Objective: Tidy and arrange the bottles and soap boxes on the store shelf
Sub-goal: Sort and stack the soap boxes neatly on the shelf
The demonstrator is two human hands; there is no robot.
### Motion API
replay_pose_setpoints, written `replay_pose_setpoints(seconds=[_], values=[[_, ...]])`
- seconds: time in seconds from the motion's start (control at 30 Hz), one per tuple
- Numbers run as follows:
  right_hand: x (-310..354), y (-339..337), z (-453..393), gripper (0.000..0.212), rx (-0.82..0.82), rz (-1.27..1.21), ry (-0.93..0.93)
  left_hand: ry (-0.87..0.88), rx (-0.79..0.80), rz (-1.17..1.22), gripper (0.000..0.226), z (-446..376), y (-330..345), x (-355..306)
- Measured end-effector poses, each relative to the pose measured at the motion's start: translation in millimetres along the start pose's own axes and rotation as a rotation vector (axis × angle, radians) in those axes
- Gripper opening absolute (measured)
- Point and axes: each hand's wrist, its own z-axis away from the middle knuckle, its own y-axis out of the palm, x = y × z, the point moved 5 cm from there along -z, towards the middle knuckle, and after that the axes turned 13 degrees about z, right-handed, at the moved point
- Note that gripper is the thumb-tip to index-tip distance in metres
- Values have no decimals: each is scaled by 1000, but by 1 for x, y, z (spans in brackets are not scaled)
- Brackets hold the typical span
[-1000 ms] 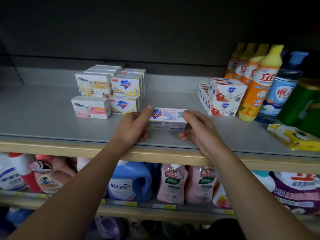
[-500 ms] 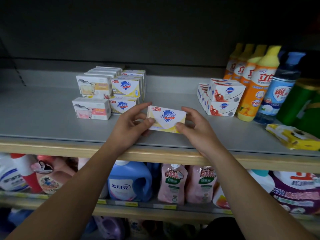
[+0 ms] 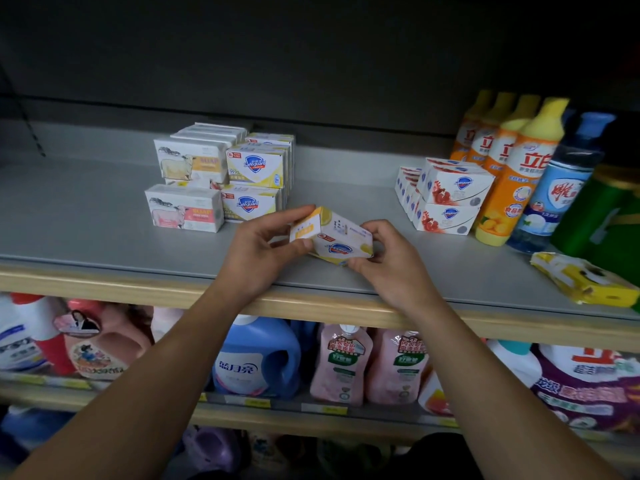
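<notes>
Both hands hold a yellow and white Safeguard soap box (image 3: pixel 337 237) just above the grey shelf (image 3: pixel 86 230), tilted with one end toward me. My left hand (image 3: pixel 263 251) pinches its left end; my right hand (image 3: pixel 388 261) grips its right end. Stacked yellow Safeguard boxes (image 3: pixel 256 181) and sheep-print soap boxes (image 3: pixel 188 188) stand behind to the left. Red and white Safeguard boxes (image 3: pixel 446 195) sit to the right, beside a row of orange bottles (image 3: pixel 509 168) and a blue bottle (image 3: pixel 561 188).
A green container (image 3: pixel 602 216) stands at the far right, with a crumpled yellow pack (image 3: pixel 585 282) lying in front of it. The wooden shelf lip (image 3: pixel 104 285) runs below my wrists. Detergent jugs and pink refill pouches (image 3: pixel 341 365) fill the lower shelf.
The box has turned in my hands: first its barcode side faced me, then its front face, and now one end points toward me. Both hands stayed at the shelf's front.
</notes>
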Motion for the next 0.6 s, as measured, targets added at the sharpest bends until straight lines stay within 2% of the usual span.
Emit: replay_pose_setpoints(seconds=[0.17,0.27,0.33,0.47,0.53,0.6], values=[[-2,-10,-4,43,-77,-83,71,-31,-79,-96,39,-5,0,2],[-5,-12,-8,43,-58,-23,104,-99,-120,-257,40,-9,2,9],[-7,-13,-10,45,-8,42,102,-47,-66,-452,47,-13,7,6],[-17,-36,-15,45,-1,219,96,103,171,-852,58,-30,26,1],[-29,-52,-18,43,-12,349,102,74,248,-933,56,-41,34,5],[-43,-64,-21,44,13,467,118,66,260,-934,53,-53,38,8]])
